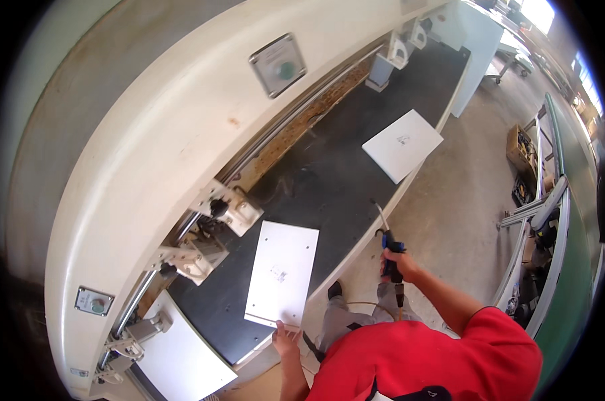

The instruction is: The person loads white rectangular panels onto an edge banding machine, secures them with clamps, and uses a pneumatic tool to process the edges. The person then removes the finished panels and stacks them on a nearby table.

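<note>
Currently, L hand (287, 342) is at the near end of a white board (282, 271), fingertips touching its edge; can't tell if they're pinching it or just resting there. Board lies flat on the dark tabletop (336, 177), near end by the front edge, w/ small dark dots nr its corners & a printed mark mid-face. R hand (397, 264) has fingers wrapped round the grip of a black & blue air gun (394, 246), held off the table's front side; thin nozzle points toward the tabletop. 2nd board (404, 144), also white w/ a mark, lies further along to the R, at the front edge. 3rd white board (185, 354) is at lower L. Big cream machine (135, 154) runs along the table's far side, w/ metal brackets (235, 212) low over the top.
</note>
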A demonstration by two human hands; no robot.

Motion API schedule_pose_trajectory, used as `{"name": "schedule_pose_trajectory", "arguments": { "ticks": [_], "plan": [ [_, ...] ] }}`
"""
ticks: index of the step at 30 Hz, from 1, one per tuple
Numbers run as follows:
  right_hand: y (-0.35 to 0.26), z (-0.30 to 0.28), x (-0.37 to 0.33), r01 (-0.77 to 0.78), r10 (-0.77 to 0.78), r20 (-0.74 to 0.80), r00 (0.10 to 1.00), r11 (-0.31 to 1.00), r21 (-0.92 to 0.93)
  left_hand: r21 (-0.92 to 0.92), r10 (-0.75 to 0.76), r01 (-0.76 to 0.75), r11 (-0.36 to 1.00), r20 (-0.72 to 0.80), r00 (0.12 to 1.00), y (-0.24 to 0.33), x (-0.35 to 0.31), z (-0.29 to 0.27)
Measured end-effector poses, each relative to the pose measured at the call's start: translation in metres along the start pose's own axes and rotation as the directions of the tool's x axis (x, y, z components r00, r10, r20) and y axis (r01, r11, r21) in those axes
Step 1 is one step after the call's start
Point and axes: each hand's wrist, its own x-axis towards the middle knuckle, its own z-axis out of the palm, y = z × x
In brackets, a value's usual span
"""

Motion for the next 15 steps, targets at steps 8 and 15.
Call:
{"name": "schedule_pose_trajectory", "arguments": {
  "ticks": [8, 15],
  "plan": [
    [-0.080, -0.120, 0.007, 0.133, -0.129, -0.086, 0.988, 0.990, 0.047, -0.212, 0.195, -0.118, 0.970, 0.393, 0.899, -0.020, -0.031, 0.040],
    [-0.117, -0.265, 0.002, 0.158, -0.118, -0.188, 0.975, 0.964, 0.214, -0.220, 0.395, -0.328, 0.918, 0.556, 0.731, -0.038, -0.134, 0.131]
  ]
}}
